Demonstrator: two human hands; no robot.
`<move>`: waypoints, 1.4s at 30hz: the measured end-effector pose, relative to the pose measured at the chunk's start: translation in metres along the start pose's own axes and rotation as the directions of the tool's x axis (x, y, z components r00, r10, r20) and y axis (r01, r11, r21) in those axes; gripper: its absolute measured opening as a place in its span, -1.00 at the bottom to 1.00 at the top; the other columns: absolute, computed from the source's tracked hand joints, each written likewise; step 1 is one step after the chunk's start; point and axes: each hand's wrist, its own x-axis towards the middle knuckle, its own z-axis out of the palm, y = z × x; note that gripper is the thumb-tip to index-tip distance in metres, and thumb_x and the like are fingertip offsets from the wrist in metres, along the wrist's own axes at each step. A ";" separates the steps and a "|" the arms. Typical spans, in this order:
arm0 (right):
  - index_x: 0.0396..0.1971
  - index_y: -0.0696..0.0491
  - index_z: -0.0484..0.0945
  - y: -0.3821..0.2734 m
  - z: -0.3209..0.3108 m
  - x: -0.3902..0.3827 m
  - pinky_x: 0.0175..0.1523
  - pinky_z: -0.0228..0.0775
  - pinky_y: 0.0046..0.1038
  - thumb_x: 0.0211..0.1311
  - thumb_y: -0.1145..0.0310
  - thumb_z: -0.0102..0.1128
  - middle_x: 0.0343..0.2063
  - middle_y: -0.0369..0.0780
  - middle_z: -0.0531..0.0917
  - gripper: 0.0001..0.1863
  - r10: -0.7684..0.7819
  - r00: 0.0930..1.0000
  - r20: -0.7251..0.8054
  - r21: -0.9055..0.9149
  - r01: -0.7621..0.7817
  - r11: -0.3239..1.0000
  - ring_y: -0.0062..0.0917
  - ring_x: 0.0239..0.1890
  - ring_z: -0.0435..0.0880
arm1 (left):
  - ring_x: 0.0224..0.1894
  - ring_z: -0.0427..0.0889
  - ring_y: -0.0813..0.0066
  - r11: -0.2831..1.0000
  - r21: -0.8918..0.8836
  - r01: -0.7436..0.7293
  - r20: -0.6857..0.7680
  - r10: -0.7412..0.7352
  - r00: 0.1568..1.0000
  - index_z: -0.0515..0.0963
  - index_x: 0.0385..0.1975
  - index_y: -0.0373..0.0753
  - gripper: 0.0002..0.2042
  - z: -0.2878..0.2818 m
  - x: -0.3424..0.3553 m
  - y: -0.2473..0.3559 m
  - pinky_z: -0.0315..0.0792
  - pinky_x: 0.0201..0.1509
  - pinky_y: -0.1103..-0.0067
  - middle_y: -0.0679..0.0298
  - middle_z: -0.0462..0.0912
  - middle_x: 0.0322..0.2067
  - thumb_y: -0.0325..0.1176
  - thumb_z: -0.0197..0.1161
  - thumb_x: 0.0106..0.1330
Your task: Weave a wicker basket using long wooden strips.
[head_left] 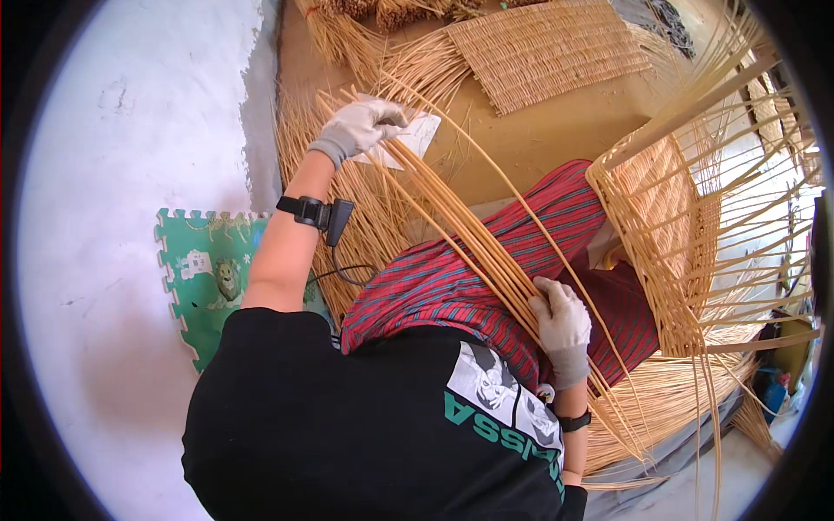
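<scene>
A bundle of slender tan wicker rods [476, 241] lies diagonally across my lap, over a red striped cloth [434, 282]. My left hand [365, 124], in a pale work glove, is closed round the bundle near its upper end. Lower down, my gloved right hand [563, 326] grips the same rods, its fingers curled over them; their ends run on past my right wrist. One longer rod [512, 191] bows away from the bundle in a loose curve. To the right of my knees stands a partly woven basket [665, 195], long loose stakes fanning out from it.
Loose rods [347, 226] lie in a heap on the left, beside a green foam mat [204, 291] and a white wall [130, 156]. At the back rests a flat woven panel [547, 52]. Another pile of rods [686, 395] spreads at the lower right. A white sheet [421, 135] lies on the floor.
</scene>
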 end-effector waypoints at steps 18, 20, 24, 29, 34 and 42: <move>0.04 0.20 0.57 0.004 -0.075 -0.013 0.03 0.55 -0.42 0.52 0.32 0.10 -0.02 -0.12 0.69 -0.71 0.296 0.906 -0.301 0.511 -0.109 0.853 -0.47 -0.01 0.67 | -0.31 0.61 0.43 0.733 -0.022 -0.680 -0.177 0.667 0.724 0.71 -0.24 -0.16 -0.84 0.083 0.052 0.150 0.48 -0.08 0.50 0.31 0.70 -0.42 -0.52 0.32 0.22; 0.07 0.23 0.55 -0.019 -0.062 0.019 0.12 0.55 -0.36 0.55 0.26 0.04 0.05 -0.07 0.65 -0.66 0.325 0.934 -0.149 0.975 0.084 0.205 -0.38 0.11 0.65 | -0.25 0.58 0.48 0.573 0.060 -0.817 -0.128 0.816 0.564 0.72 -0.26 -0.19 -0.81 0.103 0.039 0.198 0.47 -0.13 0.57 0.32 0.63 -0.39 -0.60 0.28 0.18; 0.17 0.10 0.55 -0.020 -0.071 0.049 0.21 0.51 -0.33 0.52 0.27 0.10 0.04 -0.04 0.66 -0.65 -0.078 0.916 -0.394 0.492 0.282 0.824 -0.38 0.26 0.56 | -0.15 0.53 0.50 0.564 -0.177 -0.806 -0.486 0.663 0.570 0.72 -0.27 -0.24 -0.87 0.117 0.074 0.193 0.46 -0.05 0.58 0.31 0.56 -0.28 -0.56 0.30 0.23; 0.48 0.09 0.17 -0.021 -0.045 0.057 0.29 0.45 -0.33 0.53 0.27 0.10 0.18 -0.13 0.54 -0.37 0.392 0.887 -0.244 0.970 0.216 0.116 -0.41 0.19 0.57 | 0.02 0.50 0.41 0.613 -0.131 -0.779 -0.481 0.648 0.591 0.75 -0.17 -0.23 -0.77 0.123 0.087 0.189 0.43 0.16 0.52 0.28 0.55 -0.15 -0.62 0.32 0.22; 0.02 0.22 0.60 -0.047 -0.063 0.062 0.23 0.49 -0.28 0.36 0.33 0.28 0.12 0.03 0.59 -0.66 -0.113 0.814 -0.570 0.576 0.493 0.652 -0.23 0.16 0.66 | 0.20 0.48 0.42 0.623 -0.359 -0.695 -0.622 0.396 0.676 0.65 0.11 -0.24 -0.72 0.153 0.092 0.203 0.37 0.29 0.54 0.20 0.54 0.08 -0.51 0.21 0.45; -0.19 0.07 0.47 -0.081 -0.025 0.080 -0.18 0.59 -0.21 0.16 0.22 0.33 -0.11 0.09 0.53 -0.67 -0.444 0.760 -0.474 0.232 0.595 0.770 -0.04 -0.14 0.67 | 0.46 0.27 0.31 0.406 -0.784 -0.470 -0.299 0.416 0.859 0.23 0.44 -0.36 -0.42 0.207 0.098 0.217 0.09 0.55 0.39 0.06 0.36 0.38 -0.04 -0.07 0.62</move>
